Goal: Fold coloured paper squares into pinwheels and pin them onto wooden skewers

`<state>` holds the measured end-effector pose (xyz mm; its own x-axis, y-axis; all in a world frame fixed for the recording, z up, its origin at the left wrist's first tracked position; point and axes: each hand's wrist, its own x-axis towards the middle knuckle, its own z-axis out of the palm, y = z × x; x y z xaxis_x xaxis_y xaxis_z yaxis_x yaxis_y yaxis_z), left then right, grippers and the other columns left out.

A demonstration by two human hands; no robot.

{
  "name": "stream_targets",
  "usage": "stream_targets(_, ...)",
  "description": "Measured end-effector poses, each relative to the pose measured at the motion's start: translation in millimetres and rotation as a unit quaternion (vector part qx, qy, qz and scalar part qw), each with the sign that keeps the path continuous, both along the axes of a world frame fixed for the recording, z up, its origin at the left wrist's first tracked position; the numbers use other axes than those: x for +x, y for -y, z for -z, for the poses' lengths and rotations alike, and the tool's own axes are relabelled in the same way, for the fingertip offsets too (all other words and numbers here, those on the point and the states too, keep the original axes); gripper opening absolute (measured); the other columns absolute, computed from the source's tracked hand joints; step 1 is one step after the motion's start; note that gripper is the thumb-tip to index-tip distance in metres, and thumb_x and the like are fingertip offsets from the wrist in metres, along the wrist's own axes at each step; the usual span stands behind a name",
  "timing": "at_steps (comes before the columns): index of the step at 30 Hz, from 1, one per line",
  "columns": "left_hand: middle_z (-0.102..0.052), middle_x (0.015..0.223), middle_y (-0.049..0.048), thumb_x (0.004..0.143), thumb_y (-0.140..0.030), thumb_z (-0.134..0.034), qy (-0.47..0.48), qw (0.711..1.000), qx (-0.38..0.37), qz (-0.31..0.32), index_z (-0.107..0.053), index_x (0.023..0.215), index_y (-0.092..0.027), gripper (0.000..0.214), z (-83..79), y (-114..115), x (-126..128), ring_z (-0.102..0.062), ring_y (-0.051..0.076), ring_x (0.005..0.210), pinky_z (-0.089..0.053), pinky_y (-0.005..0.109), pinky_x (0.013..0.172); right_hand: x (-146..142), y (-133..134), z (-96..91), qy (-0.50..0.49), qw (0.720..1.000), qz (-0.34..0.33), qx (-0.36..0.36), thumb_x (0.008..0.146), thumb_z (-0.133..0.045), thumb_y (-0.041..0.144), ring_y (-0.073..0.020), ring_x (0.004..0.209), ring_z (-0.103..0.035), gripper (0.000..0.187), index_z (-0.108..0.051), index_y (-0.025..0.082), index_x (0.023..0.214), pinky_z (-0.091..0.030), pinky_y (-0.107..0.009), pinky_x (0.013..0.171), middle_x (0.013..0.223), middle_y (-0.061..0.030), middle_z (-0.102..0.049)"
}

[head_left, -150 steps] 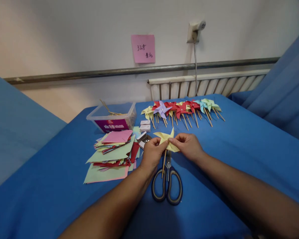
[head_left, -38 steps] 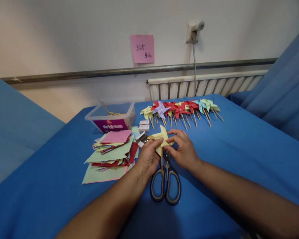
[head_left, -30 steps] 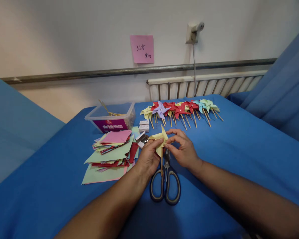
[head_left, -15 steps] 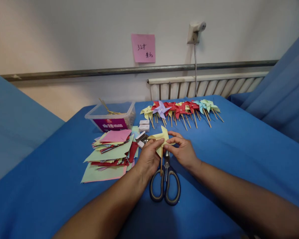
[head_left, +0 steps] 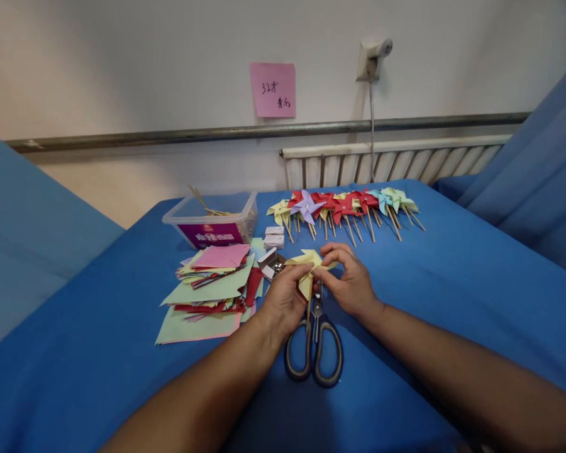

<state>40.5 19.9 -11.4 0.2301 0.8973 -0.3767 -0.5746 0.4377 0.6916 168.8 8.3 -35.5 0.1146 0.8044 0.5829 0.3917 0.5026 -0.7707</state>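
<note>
My left hand (head_left: 283,297) and my right hand (head_left: 348,282) meet over the middle of the blue table, both pinched on a yellow paper pinwheel (head_left: 306,264). Its thin wooden stick (head_left: 307,314) hangs down below my left fingers. My right fingertips press a folded corner of the yellow paper toward the centre. Scissors (head_left: 314,346) with dark handles lie on the cloth just under my hands, blades pointing away from me.
A messy stack of coloured paper squares (head_left: 212,289) lies to the left. Behind it stand a clear plastic box (head_left: 212,221) with sticks and small white boxes (head_left: 274,238). A row of finished pinwheels (head_left: 344,207) lies at the far edge. A radiator (head_left: 391,160) runs along the wall.
My right fingers have folded another yellow corner in toward the centre, and the pinwheel sits a little lower and flatter between my hands. The view shifted slightly.
</note>
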Motion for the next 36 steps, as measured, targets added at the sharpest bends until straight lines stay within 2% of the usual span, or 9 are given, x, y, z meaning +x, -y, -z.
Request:
stream_targets(6,-0.066,0.067,0.0018,0.065,-0.008,-0.067,0.001,1.000,-0.003,-0.012,-0.065,0.082,-0.013,0.018,-1.9,-2,-2,-0.058,0.011,0.050,-0.046,0.022,0.049,9,-6,0.9,0.062,0.998,-0.021,0.021,0.072,-0.070,0.030,-0.0232,0.101,-0.058,0.033,-0.055,0.023,0.101,-0.047,-0.041,0.086,0.106,-0.0074,-0.061)
stream_targets(9,-0.066,0.068,0.0028,0.066,-0.007,-0.066,0.002,1.000,-0.004,-0.014,-0.064,0.081,-0.012,0.016,-3.1,-2,-2,-0.058,0.011,0.051,-0.046,0.022,0.049,12,-8,1.1,0.092,0.995,-0.030,0.027,0.072,-0.071,0.031,-0.0230,0.102,-0.058,0.037,-0.053,0.023,0.104,-0.047,-0.041,0.088,0.106,-0.0074,-0.061)
stream_targets(17,-0.066,0.067,0.0036,0.067,-0.007,-0.066,-0.010,1.000,-0.013,-0.003,-0.065,0.083,-0.011,0.017,-3.9,-1,-2,-0.058,0.011,0.050,-0.046,0.022,0.046,12,-6,1.5,0.117,0.993,-0.003,0.002,0.079,-0.065,0.032,-0.0224,0.091,-0.062,0.021,-0.056,0.024,0.096,-0.048,-0.040,0.082,0.097,-0.0052,-0.064)
stream_targets(23,-0.067,0.068,0.0035,0.068,-0.007,-0.065,0.002,1.000,-0.021,-0.008,-0.065,0.082,-0.010,0.015,-5.4,-4,-4,-0.058,0.010,0.049,-0.047,0.020,0.046,17,-7,-2.7,0.093,0.994,-0.043,0.039,0.076,-0.069,0.033,-0.0197,0.084,-0.061,0.029,-0.056,0.022,0.099,-0.050,-0.035,0.078,0.094,-0.0048,-0.062)
stream_targets(27,-0.066,0.065,0.0036,0.069,-0.007,-0.064,0.003,1.000,-0.026,0.007,-0.064,0.079,-0.009,0.010,-3.8,-6,-6,-0.058,0.010,0.048,-0.047,0.020,0.045,17,-6,-4.2,0.087,0.994,-0.053,0.045,0.080,-0.064,0.027,-0.0184,0.083,-0.061,0.012,-0.058,0.022,0.089,-0.049,-0.033,0.077,0.086,-0.0027,-0.063)
stream_targets(30,-0.065,0.062,0.0035,0.071,-0.007,-0.063,0.002,1.000,-0.025,0.016,-0.062,0.076,-0.009,0.006,-2.5,-8,-7,-0.058,0.010,0.047,-0.048,0.020,0.045,15,-5,-4.1,0.052,0.997,-0.056,0.023,0.081,-0.063,0.026,-0.0166,0.078,-0.061,0.006,-0.058,0.022,0.081,-0.049,-0.031,0.074,0.080,-0.0014,-0.062)
stream_targets(34,-0.066,0.063,0.0041,0.073,-0.007,-0.061,0.004,1.000,-0.024,0.009,-0.062,0.078,-0.010,0.006,-2.4,-9,-8,-0.059,0.011,0.048,-0.049,0.020,0.046,11,-4,-1.0,-0.040,0.995,-0.074,-0.055,0.076,-0.068,0.030,-0.0157,0.073,-0.062,0.018,-0.060,0.021,0.088,-0.050,-0.030,0.071,0.083,-0.0016,-0.065)
stream_targets(36,-0.065,0.062,0.0039,0.073,-0.006,-0.061,0.008,1.000,-0.024,0.011,-0.061,0.078,-0.010,0.006,-2.5,-9,-9,-0.059,0.011,0.048,-0.049,0.020,0.046,10,-5,1.5,-0.083,0.988,-0.092,-0.094,0.076,-0.067,0.031,-0.0146,0.069,-0.062,0.017,-0.060,0.020,0.087,-0.049,-0.028,0.068,0.078,-0.0007,-0.065)
